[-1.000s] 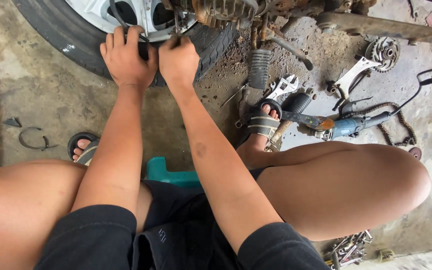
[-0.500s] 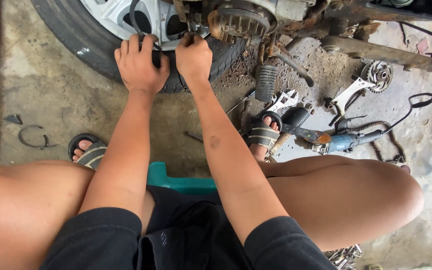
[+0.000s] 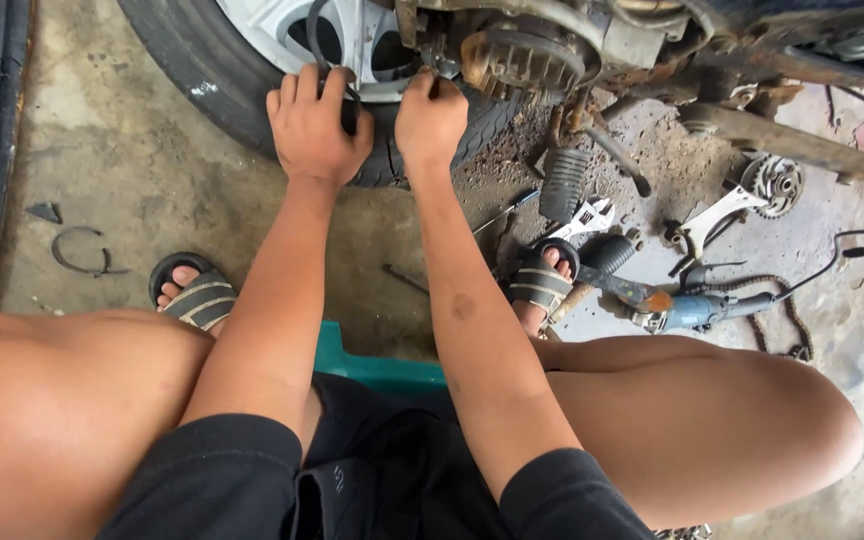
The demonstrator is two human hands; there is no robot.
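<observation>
Your left hand lies on the tyre, fingers curled over its edge toward the silver rim, gripping a thin dark cable that loops up across the rim. Your right hand sits just beside it, fingers bunched and pinched together on something small at the wheel's edge; what it pinches is hidden behind the knuckles, so I cannot tell what it is. The two hands are close but not touching.

The wheel stands upright at the top of the view, tyre resting on the concrete floor. Just right of your right hand is a round ribbed hub, rusty and dirty.

You are sitting on a low teal stool, knees spread, a sandal on the left foot and another sandal on the right. Near your right foot lie a black ribbed rubber sleeve, an adjustable wrench and a blue angle grinder with its cord trailing right. Farther right lies a sprocket on a metal arm. On the floor to your left is a curved bit of wire, well apart from the hands.
</observation>
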